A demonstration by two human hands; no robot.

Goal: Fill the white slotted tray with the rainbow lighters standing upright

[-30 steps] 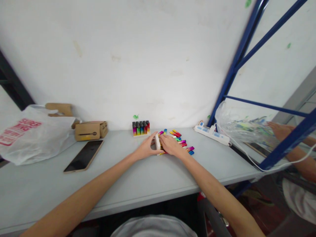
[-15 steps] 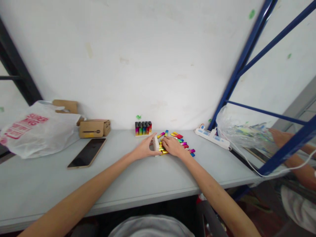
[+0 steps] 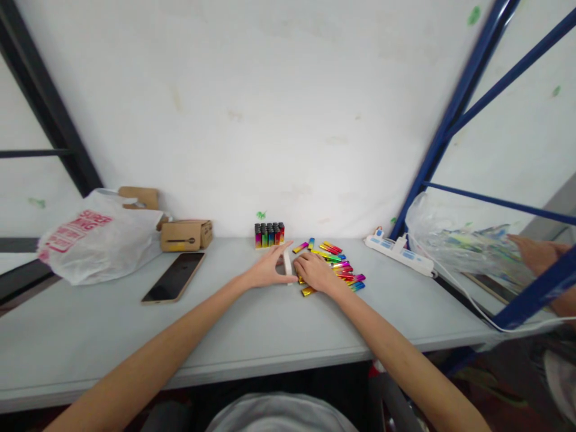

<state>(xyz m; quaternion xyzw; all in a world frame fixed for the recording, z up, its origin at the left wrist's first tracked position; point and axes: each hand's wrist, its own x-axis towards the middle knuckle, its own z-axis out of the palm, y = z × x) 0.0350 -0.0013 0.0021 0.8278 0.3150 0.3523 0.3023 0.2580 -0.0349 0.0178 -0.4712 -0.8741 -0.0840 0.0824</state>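
Observation:
My left hand (image 3: 269, 268) is wrapped round a small white tray (image 3: 288, 268) standing on its edge on the table, thumb at the near end and fingers at the far end. Just right of it, my right hand (image 3: 315, 271) lies over a loose pile of shiny coloured lighters (image 3: 344, 273), its fingers curled down; what they grip, if anything, is hidden. Behind my left hand, several black-topped lighters (image 3: 269, 234) stand upright in rows against the wall.
On the left are a phone (image 3: 174, 277), a small cardboard box (image 3: 185, 234) and a white plastic bag (image 3: 105, 237). A power strip (image 3: 399, 255) lies to the right, beside a blue metal frame (image 3: 416, 192) and a clear plastic bag (image 3: 472, 246).
The view has shifted slightly left. My right hand has drawn a little away from the white tray, and the gold lighters that lay against the tray are now apart from it.

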